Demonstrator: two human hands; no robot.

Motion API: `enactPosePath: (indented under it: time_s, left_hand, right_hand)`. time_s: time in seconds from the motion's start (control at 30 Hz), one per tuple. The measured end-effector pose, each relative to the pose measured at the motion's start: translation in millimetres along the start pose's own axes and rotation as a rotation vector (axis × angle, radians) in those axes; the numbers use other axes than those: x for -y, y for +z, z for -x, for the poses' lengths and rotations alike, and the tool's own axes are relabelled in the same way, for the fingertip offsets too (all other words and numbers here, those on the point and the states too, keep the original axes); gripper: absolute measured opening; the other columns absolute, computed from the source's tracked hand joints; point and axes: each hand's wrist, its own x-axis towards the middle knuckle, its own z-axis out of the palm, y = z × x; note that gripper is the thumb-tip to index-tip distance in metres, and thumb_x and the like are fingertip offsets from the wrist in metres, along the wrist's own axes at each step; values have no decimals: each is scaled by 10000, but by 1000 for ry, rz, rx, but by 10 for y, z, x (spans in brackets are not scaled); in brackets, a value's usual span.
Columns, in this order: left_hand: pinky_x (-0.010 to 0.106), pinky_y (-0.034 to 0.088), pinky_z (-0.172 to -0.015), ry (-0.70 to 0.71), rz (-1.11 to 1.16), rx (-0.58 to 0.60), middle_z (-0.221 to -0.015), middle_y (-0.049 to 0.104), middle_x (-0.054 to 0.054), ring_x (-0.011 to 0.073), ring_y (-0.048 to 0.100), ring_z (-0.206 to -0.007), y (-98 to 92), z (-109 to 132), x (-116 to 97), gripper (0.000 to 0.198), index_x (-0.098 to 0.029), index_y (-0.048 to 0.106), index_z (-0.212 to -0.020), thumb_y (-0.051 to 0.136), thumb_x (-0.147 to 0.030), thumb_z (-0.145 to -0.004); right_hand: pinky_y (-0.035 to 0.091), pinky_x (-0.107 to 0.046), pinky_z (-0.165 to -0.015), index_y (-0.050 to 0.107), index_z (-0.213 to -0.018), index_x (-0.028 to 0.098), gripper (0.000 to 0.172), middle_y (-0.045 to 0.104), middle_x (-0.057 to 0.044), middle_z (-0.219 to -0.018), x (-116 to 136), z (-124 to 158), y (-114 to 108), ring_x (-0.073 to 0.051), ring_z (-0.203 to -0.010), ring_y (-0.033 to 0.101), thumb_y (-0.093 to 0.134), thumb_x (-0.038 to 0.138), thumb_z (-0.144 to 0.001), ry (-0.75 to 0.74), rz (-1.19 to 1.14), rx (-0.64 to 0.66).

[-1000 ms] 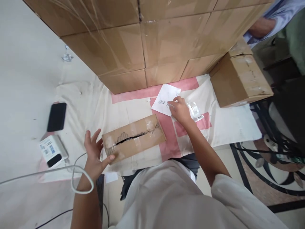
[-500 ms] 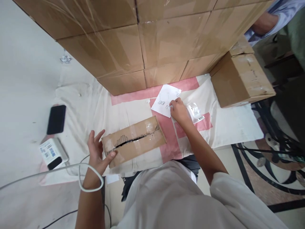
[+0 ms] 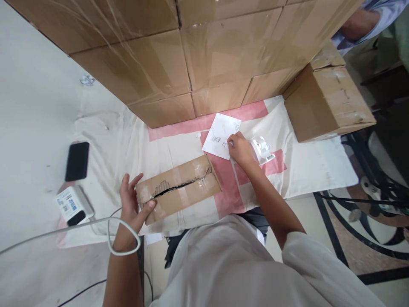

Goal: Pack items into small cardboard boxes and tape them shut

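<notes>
Touching carton [image 3: 179, 187]; right hand [image 3: 241, 150] curled

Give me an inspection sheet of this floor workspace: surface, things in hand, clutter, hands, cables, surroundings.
Surface: white cloth with pink stripes on the floor.
Things in hand: small cardboard box, taped seam torn open; white paper with marks.
Clutter: black phone, white device, clear plastic item.
Hands: left hand open against the box's end; right hand curled on the paper, grip unclear.
Cables: white cable looped at the left wrist; black cables at right.
Surroundings: stacked cartons, single carton, another person's arm.
</notes>
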Motion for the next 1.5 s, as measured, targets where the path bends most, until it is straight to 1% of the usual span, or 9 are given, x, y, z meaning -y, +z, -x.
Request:
enactPosePath:
  time_s: [0.17, 0.57, 0.7, 0.87, 1.0, 1.13, 1.2, 1.33, 1.5]
  left_hand:
    - [551, 418, -1157, 18, -23, -54, -1593, 412, 152, 336, 470, -1428, 87, 9, -126, 1047, -352, 159, -1628, 801, -460, -808]
    - [591, 369, -1192, 13, -61, -25, -1590, 411, 161, 348, 453, -1446, 109, 3, -200, 986, -331, 184, -1627, 771, -436, -842]
    - [583, 377, -1183, 21, -73, -24, -1589, 422, 164, 339, 466, -1431, 105, -10, -189, 986, -315, 191, -1628, 770, -440, -840]
    - [579, 379, -1182, 10, -72, -39, -1591, 431, 164, 338, 481, -1414, 113, -16, -182, 994, -302, 205, -1629, 776, -456, -831]
    - [581, 350, -1201, -3, -81, -34, -1593, 429, 167, 346, 459, -1436, 113, -22, -209, 984, -297, 211, -1630, 769, -472, -838]
    - [577, 332, -1213, 0, -102, -18, -1597, 422, 159, 344, 422, -1464, 81, -51, -211, 980, -302, 204, -1633, 763, -459, -844]
    - [576, 336, -1211, 12, -118, -1, -1598, 420, 153, 341, 418, -1466, 56, -71, -189, 987, -312, 195, -1634, 766, -439, -840]
    - [588, 330, -1214, 29, -155, 11, -1591, 427, 146, 349, 423, -1460, 25, -94, -131, 990, -326, 193, -1632, 768, -425, -832]
    - [598, 305, -1228, 5, -159, 8, -1601, 414, 141, 355, 407, -1471, 64, -76, -162, 972, -319, 197, -1632, 753, -401, -839]
  right_hand:
    - [406, -335, -641, 670, -1012, 199, 231, 666, -113, -1109, 16, -6, 12, -262, -882, 652, 496, 91, -903, 40, 64, 40]
    - [447, -366, -669, 648, -881, 196, 120, 715, -151, -952, 59, -41, -84, -303, -841, 654, 562, 114, -861, 41, 113, 103]
    - [447, -322, -699, 661, -854, 208, 73, 746, -80, -941, -37, -33, -80, -244, -835, 656, 607, 159, -849, 5, -104, 47]
    - [495, -308, -742, 664, -833, 206, 52, 733, -35, -875, -143, 36, -36, -188, -770, 657, 617, 229, -829, 17, -577, -57]
    - [504, -304, -743, 631, -824, 206, 81, 685, -21, -805, -143, 178, -45, -188, -779, 669, 646, 286, -821, -7, -876, -51]
    - [377, -271, -568, 589, -822, 230, 81, 482, 57, -577, -90, 308, -73, -135, -529, 471, 629, 299, -838, 43, -793, -87]
    - [332, -268, -541, 557, -819, 240, 86, 404, 76, -531, -66, 321, -64, -128, -486, 397, 619, 295, -842, 74, -771, -81]
    - [334, -269, -560, 526, -810, 239, 78, 463, 58, -585, -51, 225, 14, -131, -507, 412, 593, 267, -837, 49, -704, -91]
    - [387, -274, -649, 546, -798, 225, 44, 594, 9, -729, -55, 36, 131, -160, -644, 527, 581, 202, -811, -41, -549, -98]
